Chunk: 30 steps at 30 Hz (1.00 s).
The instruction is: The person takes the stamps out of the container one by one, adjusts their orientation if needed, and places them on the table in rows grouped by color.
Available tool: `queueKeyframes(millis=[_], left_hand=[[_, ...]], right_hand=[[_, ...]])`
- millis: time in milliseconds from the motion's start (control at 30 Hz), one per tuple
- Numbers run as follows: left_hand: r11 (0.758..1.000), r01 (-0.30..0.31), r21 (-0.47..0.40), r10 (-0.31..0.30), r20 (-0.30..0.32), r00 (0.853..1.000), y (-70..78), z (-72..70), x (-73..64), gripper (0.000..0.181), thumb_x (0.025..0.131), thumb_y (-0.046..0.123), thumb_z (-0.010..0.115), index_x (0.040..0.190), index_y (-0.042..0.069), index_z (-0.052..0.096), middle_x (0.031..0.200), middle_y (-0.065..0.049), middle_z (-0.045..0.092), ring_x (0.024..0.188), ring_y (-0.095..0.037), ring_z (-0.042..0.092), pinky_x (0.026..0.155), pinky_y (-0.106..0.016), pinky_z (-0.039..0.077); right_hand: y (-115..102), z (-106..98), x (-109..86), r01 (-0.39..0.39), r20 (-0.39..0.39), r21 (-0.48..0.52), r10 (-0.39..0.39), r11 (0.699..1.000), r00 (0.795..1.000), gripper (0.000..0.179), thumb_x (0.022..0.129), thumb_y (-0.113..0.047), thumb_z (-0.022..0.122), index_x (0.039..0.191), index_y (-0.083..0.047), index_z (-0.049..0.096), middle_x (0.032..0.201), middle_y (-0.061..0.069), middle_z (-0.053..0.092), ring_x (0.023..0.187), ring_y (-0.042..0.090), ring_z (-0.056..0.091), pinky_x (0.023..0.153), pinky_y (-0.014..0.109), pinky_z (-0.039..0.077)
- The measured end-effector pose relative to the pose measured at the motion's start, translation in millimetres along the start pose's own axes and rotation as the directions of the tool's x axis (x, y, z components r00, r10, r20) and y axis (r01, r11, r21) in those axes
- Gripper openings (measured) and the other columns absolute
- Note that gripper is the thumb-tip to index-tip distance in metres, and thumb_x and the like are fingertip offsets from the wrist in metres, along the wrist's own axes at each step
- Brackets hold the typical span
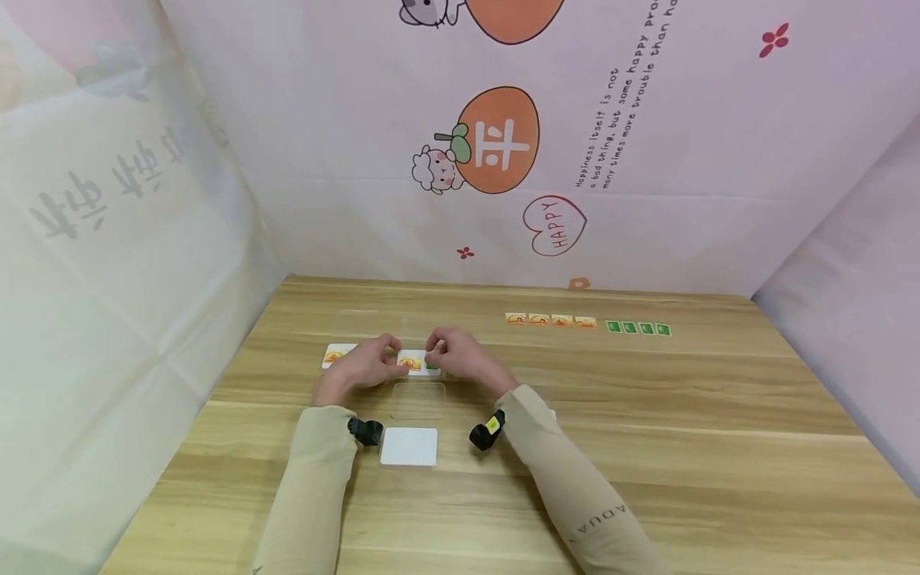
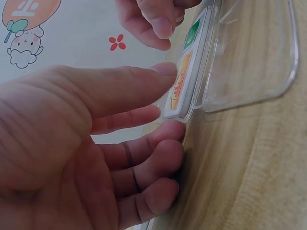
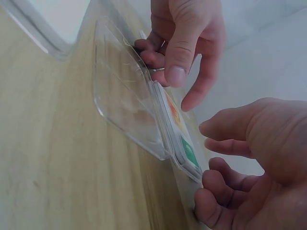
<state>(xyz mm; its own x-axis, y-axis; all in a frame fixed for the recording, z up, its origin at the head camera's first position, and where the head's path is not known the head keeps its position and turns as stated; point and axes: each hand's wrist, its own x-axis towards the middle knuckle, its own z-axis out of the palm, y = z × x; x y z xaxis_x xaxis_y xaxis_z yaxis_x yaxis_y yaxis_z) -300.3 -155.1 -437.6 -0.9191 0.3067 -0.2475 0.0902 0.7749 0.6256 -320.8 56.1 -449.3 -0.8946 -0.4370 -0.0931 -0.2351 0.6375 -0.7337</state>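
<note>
A small clear plastic case [image 3: 125, 93] lies with its lid folded open toward the person. Inside sits a white card [image 1: 424, 353] bearing an orange picture sticker [image 2: 181, 81] on its left half and a green sticker [image 3: 189, 152] on its right. At the case's left end is my left hand [image 1: 368, 361], fingers loosely bent, thumb tip overlapping the card's edge in the left wrist view. My right hand [image 1: 461, 351] is at the right end, fingertips right at the case's corner and thumb apart from the fingers. Neither hand grips anything.
Another white card with an orange sticker [image 1: 334, 354] lies left, partly behind the left hand. A blank white card in a case [image 1: 409, 446] is nearer the person. Orange stickers [image 1: 551, 320] and green stickers [image 1: 638, 328] form a row at the back right. Printed cloth surrounds the table.
</note>
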Motion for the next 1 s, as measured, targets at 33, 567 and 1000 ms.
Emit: queueKeyframes(millis=[33, 567, 1000], left_hand=[[1.000, -0.002, 0.004, 0.002, 0.005, 1.000, -0.4, 0.1, -0.2, 0.052, 0.091, 0.030, 0.070, 0.133, 0.007, 0.049, 0.097, -0.008, 0.065, 0.081, -0.018, 0.054, 0.074, -0.031, 0.043], [0.998, -0.015, 0.056, 0.015, -0.004, 1.000, 1.3, 1.0, 1.2, 0.056, 0.089, 0.023, 0.073, 0.136, 0.004, 0.048, 0.086, -0.005, 0.064, 0.075, -0.017, 0.055, 0.075, -0.032, 0.044], [0.996, 0.000, 0.088, 0.001, -0.017, 1.000, 2.6, 2.3, 2.4, 0.056, 0.090, 0.023, 0.072, 0.137, 0.006, 0.048, 0.087, -0.004, 0.063, 0.076, -0.017, 0.055, 0.076, -0.033, 0.045]], right_hand=[[0.1, 0.8, 0.3, 0.000, 0.001, 0.001, 0.000, 1.000, 1.000, 0.012, 0.093, -0.018, 0.065, 0.103, -0.012, 0.063, 0.083, 0.005, 0.059, 0.066, 0.014, 0.051, 0.056, 0.024, 0.041], [-5.6, 8.5, 5.1, -0.024, 0.024, -0.087, 0.026, 0.996, 0.999, 0.019, 0.091, -0.022, 0.070, 0.106, -0.013, 0.063, 0.086, 0.003, 0.061, 0.070, 0.014, 0.052, 0.058, 0.025, 0.042], [-6.1, 12.0, 9.1, -0.023, 0.019, -0.128, 0.026, 0.992, 0.999, 0.019, 0.091, -0.025, 0.070, 0.103, -0.014, 0.062, 0.082, 0.002, 0.060, 0.067, 0.013, 0.051, 0.059, 0.026, 0.041]])
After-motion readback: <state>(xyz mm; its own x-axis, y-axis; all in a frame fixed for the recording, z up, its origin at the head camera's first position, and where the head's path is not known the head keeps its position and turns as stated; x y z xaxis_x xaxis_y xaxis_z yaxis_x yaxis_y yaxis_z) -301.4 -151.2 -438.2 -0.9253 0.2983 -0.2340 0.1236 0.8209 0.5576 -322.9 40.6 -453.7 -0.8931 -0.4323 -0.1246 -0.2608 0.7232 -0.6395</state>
